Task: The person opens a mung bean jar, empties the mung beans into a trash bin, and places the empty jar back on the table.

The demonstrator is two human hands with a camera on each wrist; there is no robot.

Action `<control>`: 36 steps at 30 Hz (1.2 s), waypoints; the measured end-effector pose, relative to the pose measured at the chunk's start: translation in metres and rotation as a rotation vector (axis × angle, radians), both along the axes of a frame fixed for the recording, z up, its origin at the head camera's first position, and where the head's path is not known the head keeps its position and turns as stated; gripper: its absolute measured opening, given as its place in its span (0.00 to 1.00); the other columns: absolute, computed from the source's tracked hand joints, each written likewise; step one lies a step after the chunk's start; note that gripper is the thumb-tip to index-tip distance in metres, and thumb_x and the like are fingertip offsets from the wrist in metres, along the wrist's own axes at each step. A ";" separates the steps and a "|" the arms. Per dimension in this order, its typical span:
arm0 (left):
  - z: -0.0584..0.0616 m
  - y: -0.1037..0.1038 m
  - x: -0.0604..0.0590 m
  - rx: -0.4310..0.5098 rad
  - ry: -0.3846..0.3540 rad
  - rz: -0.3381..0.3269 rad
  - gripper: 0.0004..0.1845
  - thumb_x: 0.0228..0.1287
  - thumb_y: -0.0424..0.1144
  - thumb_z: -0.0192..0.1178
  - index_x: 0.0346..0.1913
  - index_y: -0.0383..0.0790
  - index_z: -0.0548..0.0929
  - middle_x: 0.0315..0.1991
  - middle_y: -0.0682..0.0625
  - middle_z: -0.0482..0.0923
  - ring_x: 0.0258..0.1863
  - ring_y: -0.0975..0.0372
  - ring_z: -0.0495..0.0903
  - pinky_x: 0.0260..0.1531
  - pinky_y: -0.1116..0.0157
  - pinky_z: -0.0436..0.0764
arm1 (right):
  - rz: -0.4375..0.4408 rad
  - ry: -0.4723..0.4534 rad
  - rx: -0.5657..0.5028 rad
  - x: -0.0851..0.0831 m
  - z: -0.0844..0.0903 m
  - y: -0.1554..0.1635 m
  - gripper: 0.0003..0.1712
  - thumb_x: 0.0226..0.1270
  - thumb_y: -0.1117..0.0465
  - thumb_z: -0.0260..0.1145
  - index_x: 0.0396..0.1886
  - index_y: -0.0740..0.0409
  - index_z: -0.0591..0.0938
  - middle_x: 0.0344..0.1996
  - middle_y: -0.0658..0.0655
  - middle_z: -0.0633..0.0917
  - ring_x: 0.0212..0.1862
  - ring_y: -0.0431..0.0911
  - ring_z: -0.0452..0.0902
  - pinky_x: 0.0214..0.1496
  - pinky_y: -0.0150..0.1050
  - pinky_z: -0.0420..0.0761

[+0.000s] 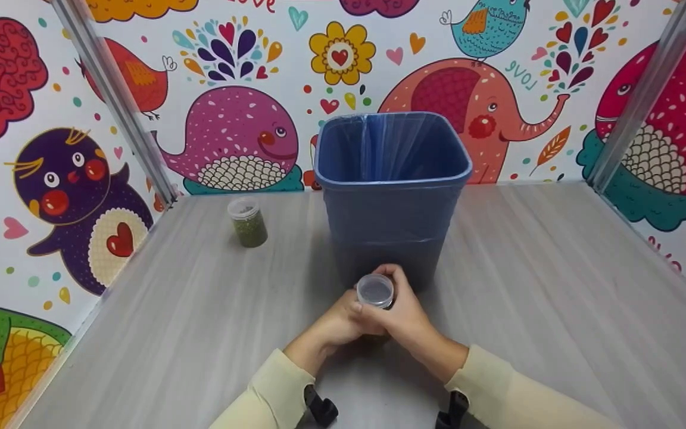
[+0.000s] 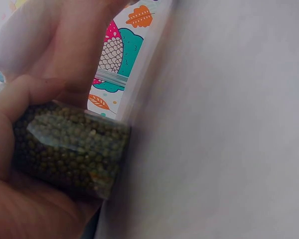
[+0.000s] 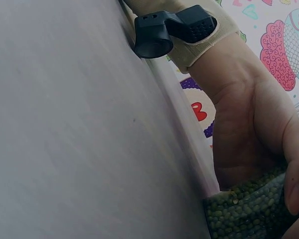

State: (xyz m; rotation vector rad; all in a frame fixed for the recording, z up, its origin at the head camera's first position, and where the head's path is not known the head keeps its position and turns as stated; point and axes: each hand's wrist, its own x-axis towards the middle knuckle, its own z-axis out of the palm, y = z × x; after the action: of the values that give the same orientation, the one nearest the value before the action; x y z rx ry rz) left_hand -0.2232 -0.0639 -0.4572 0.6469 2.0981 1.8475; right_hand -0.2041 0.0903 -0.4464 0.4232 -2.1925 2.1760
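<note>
Both hands meet around a clear jar of mung beans [image 2: 70,149] just in front of the blue bin in the head view. My left hand [image 1: 340,322] grips the jar's body, its thumb lying along the side in the right wrist view. With thumb and fingers curled round the top, my right hand [image 1: 407,313] holds the jar at its clear lid [image 1: 375,290]. The lid sits on the jar and faces up toward the head camera. In the left wrist view the beans fill the visible part of the jar, whose base is close to the table.
A blue bin [image 1: 387,211] with a clear liner stands behind the hands. To its left is a second lidded jar of green beans [image 1: 250,229]. Printed panels [image 1: 242,137] close off the back and sides of the grey table [image 1: 527,268], with metal posts at the corners.
</note>
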 end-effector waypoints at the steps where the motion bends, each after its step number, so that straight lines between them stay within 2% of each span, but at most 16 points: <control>1: 0.000 0.000 0.000 -0.002 -0.001 0.002 0.37 0.48 0.26 0.74 0.67 0.28 0.78 0.53 0.50 0.85 0.48 0.65 0.79 0.54 0.66 0.78 | 0.000 0.000 -0.002 0.000 0.000 0.000 0.38 0.56 0.62 0.83 0.60 0.62 0.69 0.55 0.61 0.84 0.58 0.49 0.79 0.64 0.41 0.74; 9: 0.000 0.000 0.000 0.012 -0.002 0.001 0.37 0.48 0.25 0.74 0.67 0.28 0.78 0.52 0.51 0.85 0.47 0.65 0.79 0.52 0.66 0.78 | 0.000 -0.002 -0.009 0.001 0.001 -0.001 0.37 0.56 0.63 0.82 0.59 0.61 0.69 0.54 0.60 0.84 0.58 0.49 0.79 0.64 0.41 0.74; 13: 0.000 0.000 -0.001 0.019 0.009 -0.004 0.41 0.48 0.25 0.74 0.70 0.28 0.75 0.54 0.50 0.84 0.49 0.65 0.78 0.54 0.66 0.78 | -0.004 -0.002 0.006 0.000 0.001 0.000 0.37 0.55 0.61 0.83 0.60 0.61 0.72 0.54 0.59 0.83 0.57 0.49 0.79 0.63 0.42 0.74; 17: 0.001 0.000 -0.001 0.010 -0.001 0.002 0.35 0.49 0.25 0.74 0.64 0.28 0.79 0.51 0.50 0.85 0.47 0.65 0.79 0.53 0.66 0.79 | 0.011 0.017 0.025 0.000 0.001 0.001 0.35 0.57 0.61 0.83 0.61 0.60 0.76 0.55 0.59 0.83 0.57 0.50 0.79 0.63 0.43 0.75; 20: 0.001 0.001 0.000 0.004 -0.018 0.009 0.26 0.49 0.25 0.75 0.56 0.29 0.83 0.47 0.53 0.86 0.45 0.65 0.80 0.51 0.66 0.80 | 0.030 0.034 0.036 -0.002 0.000 0.002 0.32 0.58 0.61 0.83 0.60 0.60 0.80 0.55 0.58 0.84 0.57 0.50 0.79 0.62 0.43 0.76; 23: 0.000 0.001 0.000 0.009 -0.029 0.007 0.25 0.50 0.25 0.74 0.55 0.30 0.84 0.47 0.53 0.85 0.44 0.65 0.80 0.50 0.66 0.80 | 0.040 0.042 0.042 -0.002 0.000 0.002 0.31 0.58 0.61 0.83 0.60 0.59 0.81 0.56 0.58 0.84 0.58 0.50 0.79 0.63 0.43 0.75; 28: 0.000 0.001 0.000 0.020 -0.024 0.003 0.28 0.50 0.25 0.74 0.57 0.29 0.82 0.48 0.53 0.85 0.45 0.64 0.79 0.50 0.66 0.80 | 0.046 0.047 0.038 -0.002 0.001 0.002 0.33 0.59 0.61 0.82 0.62 0.60 0.80 0.57 0.59 0.85 0.59 0.50 0.79 0.64 0.42 0.75; 33: -0.001 0.001 0.000 0.016 -0.019 0.009 0.32 0.49 0.26 0.75 0.62 0.29 0.80 0.51 0.51 0.84 0.48 0.64 0.79 0.54 0.65 0.79 | 0.045 0.028 0.021 -0.001 0.001 0.003 0.39 0.59 0.61 0.82 0.68 0.60 0.73 0.57 0.59 0.85 0.59 0.49 0.80 0.63 0.39 0.76; 36: -0.001 0.001 0.000 0.008 -0.018 0.012 0.34 0.50 0.27 0.75 0.64 0.29 0.79 0.53 0.50 0.84 0.49 0.64 0.79 0.56 0.65 0.78 | 0.044 0.020 0.012 -0.001 0.000 0.005 0.40 0.59 0.61 0.82 0.66 0.61 0.71 0.57 0.59 0.84 0.59 0.49 0.79 0.63 0.39 0.75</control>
State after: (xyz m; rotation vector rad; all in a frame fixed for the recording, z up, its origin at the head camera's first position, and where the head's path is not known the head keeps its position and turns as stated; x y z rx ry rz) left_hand -0.2233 -0.0624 -0.4577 0.6189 2.0883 1.8620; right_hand -0.2053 0.0949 -0.4466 0.4960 -2.2076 2.1720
